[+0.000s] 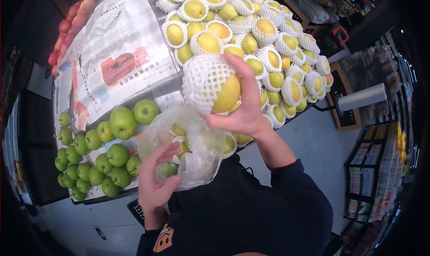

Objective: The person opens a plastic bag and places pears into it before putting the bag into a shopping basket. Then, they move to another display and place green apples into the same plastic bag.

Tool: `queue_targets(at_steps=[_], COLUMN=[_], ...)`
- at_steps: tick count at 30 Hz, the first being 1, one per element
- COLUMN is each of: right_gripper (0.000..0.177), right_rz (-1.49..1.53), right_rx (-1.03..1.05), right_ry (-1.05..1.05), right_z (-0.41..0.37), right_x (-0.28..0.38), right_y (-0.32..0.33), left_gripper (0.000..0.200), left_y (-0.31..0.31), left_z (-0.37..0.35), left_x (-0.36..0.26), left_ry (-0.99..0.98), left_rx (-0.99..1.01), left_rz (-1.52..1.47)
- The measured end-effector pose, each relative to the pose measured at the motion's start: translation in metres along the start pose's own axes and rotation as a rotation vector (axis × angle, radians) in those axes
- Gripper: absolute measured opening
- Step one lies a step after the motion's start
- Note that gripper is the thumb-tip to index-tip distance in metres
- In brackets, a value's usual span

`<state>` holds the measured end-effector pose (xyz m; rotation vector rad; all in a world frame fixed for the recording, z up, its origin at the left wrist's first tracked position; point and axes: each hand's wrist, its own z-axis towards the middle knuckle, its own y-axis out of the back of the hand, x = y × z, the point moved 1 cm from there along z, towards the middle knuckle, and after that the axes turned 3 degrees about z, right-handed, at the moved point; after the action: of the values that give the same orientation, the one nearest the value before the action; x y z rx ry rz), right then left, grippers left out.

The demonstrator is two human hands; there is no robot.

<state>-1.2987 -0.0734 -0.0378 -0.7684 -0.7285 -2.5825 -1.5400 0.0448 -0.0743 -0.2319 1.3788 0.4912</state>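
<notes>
My right hand [246,97] is closed around a yellow pear [227,96] that sits in a white foam net sleeve, raised over the display. Just below it is a clear plastic bag [204,150] with several yellow-green fruits inside, some in foam sleeves. At the bag's left side is my left hand [156,171], thumb and fingers apart, its fingertips overlapping the plastic. Part of the bag's far rim is hidden behind the raised pear and my right hand.
Beyond my hands is a heap of net-sleeved pears [273,54]. Green apples [118,155] lie at the left, red fruit [67,25] along the far left edge, and newspaper [121,54] between. A plastic bag roll [362,97] juts out at the right, above a goods shelf [371,166].
</notes>
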Motion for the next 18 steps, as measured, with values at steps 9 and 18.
queue_targets(at_steps=[9, 18], right_gripper=[0.082, 0.088], right_rz=[-0.509, -0.694], right_rx=[-0.001, 0.313], right_ry=[-0.242, -0.292], right_z=[0.113, 0.138], right_x=[-0.175, -0.213], right_y=[0.037, 0.026], left_gripper=[0.037, 0.033], left_y=[0.0, 0.001], left_z=[-0.005, -0.007], left_x=[-0.005, -0.004], left_ry=[-0.06, 0.015], left_rx=[0.043, -0.004], left_rz=[0.235, 0.233])
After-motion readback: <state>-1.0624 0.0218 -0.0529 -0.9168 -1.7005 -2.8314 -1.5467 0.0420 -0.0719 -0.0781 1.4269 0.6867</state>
